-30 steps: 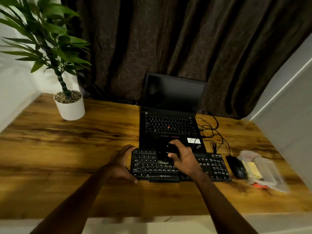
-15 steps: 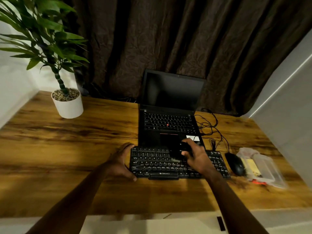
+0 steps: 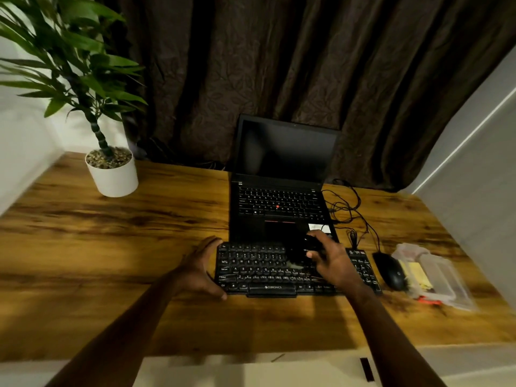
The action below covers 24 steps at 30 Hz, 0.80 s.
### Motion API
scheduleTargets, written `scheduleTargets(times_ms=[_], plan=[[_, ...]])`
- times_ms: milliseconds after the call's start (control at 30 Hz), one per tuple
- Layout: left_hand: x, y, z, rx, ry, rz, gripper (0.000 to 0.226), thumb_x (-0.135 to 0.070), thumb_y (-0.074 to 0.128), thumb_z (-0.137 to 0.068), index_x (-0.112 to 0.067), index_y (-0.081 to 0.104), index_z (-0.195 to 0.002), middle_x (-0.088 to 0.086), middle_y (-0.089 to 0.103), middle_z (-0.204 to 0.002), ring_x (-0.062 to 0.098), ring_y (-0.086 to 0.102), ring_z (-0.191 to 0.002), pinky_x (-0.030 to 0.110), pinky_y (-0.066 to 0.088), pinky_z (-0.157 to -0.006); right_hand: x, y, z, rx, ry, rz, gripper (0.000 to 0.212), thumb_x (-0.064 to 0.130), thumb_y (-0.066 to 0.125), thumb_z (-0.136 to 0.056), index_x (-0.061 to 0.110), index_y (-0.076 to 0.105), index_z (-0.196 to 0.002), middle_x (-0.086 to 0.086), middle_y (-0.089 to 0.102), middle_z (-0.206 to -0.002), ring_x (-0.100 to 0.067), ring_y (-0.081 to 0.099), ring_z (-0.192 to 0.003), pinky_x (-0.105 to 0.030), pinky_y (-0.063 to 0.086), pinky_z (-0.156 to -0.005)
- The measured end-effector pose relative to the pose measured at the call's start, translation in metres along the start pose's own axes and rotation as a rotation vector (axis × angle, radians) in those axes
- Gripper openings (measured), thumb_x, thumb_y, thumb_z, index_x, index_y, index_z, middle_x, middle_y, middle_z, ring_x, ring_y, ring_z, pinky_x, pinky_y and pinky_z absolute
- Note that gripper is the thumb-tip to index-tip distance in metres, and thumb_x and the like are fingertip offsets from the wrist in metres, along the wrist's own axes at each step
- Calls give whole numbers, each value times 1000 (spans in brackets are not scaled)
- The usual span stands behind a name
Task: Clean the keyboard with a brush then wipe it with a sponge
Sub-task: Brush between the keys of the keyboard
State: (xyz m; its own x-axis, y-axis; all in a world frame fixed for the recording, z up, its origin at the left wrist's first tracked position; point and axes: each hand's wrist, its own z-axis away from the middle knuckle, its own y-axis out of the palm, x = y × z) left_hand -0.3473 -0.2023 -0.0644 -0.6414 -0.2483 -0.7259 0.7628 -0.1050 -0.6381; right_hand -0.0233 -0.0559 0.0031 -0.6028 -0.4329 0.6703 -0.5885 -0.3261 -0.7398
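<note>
White pot holds plant.

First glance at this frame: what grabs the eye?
The two hands on the black keyboard at table centre: the left hand braces its left end, the right hand holds a dark brush over the keys. Behind it sits an open laptop, screen dark; a potted plant stands far left.

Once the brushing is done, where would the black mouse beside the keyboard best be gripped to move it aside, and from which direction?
Probably from above, across the narrow sides of the mouse. Its domed body lies flat on the desk; the keyboard crowds one side, a clear plastic package the other. Mind the cable at its far end.
</note>
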Motion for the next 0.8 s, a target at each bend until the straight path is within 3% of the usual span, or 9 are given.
scheduleTargets(times_ms=[67, 200, 467, 567, 733, 800], plan=[[1, 0, 0, 1, -9, -14, 149, -51, 98, -43, -35, 7, -160, -14, -3, -168, 20, 4, -154, 40, 13, -121, -4, 0, -1, -13, 1, -1, 62, 9, 67, -93, 64, 45, -112, -8, 63, -115, -22, 69, -99, -38, 65, -72], [2, 1, 0, -13, 1, 0, 150, -51, 99, -41, -35, 9, -160, -15, 0, -167, 19, 6, -153, 41, 14, -121, 13, 18, -7, 10, -18, -56, 46, 12, 65, -95, 50, 51, -115, -8, 62, -114, -22, 69, -97, -33, 64, -67], [5, 0, -2, 5, 6, -10, 154, -58, 97, -35, -37, 9, -160, -16, 0, -167, 17, 6, -153, 42, 13, -123, 12, 7, -7, 42, 14, -70, 49, 8, 65, -95, 51, 50, -116, -8, 60, -116, -22, 67, -99, -32, 64, -66], [6, 0, -2, 17, 4, -9, 159, -70, 89, -26, -37, 9, -160, -17, -1, -167, 16, 6, -153, 43, 11, -122, -3, -11, 3, -15, 8, -45, 50, 0, 64, -93, 41, 52, -119, -6, 65, -112, -21, 69, -98, -30, 63, -66], [9, -1, -5, 27, 12, -15, 154, -63, 95, -36, -37, 7, -160, -14, -1, -168, 17, 4, -153, 50, 11, -125, -8, -10, 3, -61, 20, -32, 45, -1, 64, -93, 34, 54, -120, -3, 66, -108, -15, 68, -94, -22, 60, -63], [9, -1, -5, 31, 9, -29, 159, -75, 89, -27, -37, 8, -159, -13, 0, -168, 18, 6, -153, 49, 12, -124, -1, -1, -1, -36, 13, -60, 43, 1, 64, -93, 33, 54, -121, -4, 64, -111, -16, 68, -96, -25, 61, -65]])
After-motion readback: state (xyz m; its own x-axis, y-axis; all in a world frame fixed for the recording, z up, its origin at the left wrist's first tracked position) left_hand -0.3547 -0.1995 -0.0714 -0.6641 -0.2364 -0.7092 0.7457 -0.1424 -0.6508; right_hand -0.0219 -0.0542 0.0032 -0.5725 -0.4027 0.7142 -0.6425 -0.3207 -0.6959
